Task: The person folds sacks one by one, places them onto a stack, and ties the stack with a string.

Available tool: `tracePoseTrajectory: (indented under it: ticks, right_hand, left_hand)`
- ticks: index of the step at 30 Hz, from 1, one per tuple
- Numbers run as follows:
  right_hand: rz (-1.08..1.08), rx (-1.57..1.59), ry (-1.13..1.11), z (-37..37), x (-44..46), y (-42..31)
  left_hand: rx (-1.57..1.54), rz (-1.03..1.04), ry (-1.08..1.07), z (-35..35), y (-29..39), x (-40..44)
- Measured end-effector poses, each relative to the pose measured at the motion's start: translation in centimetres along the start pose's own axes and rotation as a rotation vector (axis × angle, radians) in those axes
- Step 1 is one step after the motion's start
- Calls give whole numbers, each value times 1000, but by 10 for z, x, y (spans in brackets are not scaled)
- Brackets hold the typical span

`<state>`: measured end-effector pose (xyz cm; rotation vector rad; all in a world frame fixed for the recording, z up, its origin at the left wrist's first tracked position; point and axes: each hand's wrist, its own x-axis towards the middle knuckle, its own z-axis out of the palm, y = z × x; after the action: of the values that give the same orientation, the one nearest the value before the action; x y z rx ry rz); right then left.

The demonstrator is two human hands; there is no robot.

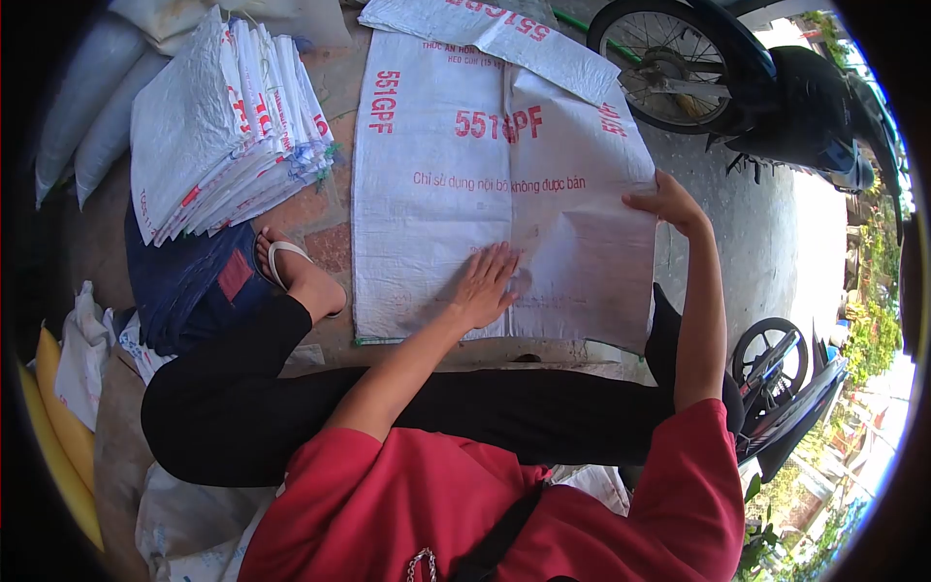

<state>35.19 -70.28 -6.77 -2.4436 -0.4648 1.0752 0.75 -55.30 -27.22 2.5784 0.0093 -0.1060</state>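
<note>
A white woven sack (436,233) with red "551GPF" print lies spread before me, creased down the middle. My left hand (488,284) rests flat on its lower middle, fingers stretched out. At the sack's right edge, my right hand (671,204) pinches the material, thumb on top and the other fingers partly hidden. Another white sack piece (499,39) with red print lies slantwise across the top of the spread sack.
A stack of folded white sacks (233,136) sits on dark blue fabric (184,281) at the left. Filled sacks (87,97) lean behind it, and yellow sacks (58,417) lie lower left. Motorbikes (776,97) stand along the right. My sandalled foot (301,272) is beside the sack.
</note>
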Motion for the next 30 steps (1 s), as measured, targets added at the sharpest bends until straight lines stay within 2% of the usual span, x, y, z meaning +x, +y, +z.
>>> tracePoseTrajectory:
  ticks: [4, 6, 10, 13, 16, 23, 26, 30]
  right_hand:
    - [14, -91, 12, -9, -7, -12]
    - [87, -60, -28, -11, 0, -4]
    - [295, 198, -121, -1, 4, 46]
    - [322, 60, -278, 1, -9, 74]
    - [296, 189, -309, 1, -13, 76]
    - [52, 90, -337, 5, -36, -42]
    - [-140, -257, -349, 12, -53, -97]
    - [-440, -116, -337, 52, -49, -115]
  left_hand:
    - [-96, 44, -32, 2, 6, -21]
    - [-188, 60, -86, 8, 9, -26]
    - [-125, 60, -162, 23, 3, -23]
    - [-39, 97, -201, 18, 6, -25]
    - [6, 89, -217, 18, 8, -23]
    - [-15, 119, -188, 14, 3, -18]
    - [-71, 148, -177, 10, -2, -17]
    - [-80, 208, -84, 21, -11, -18]
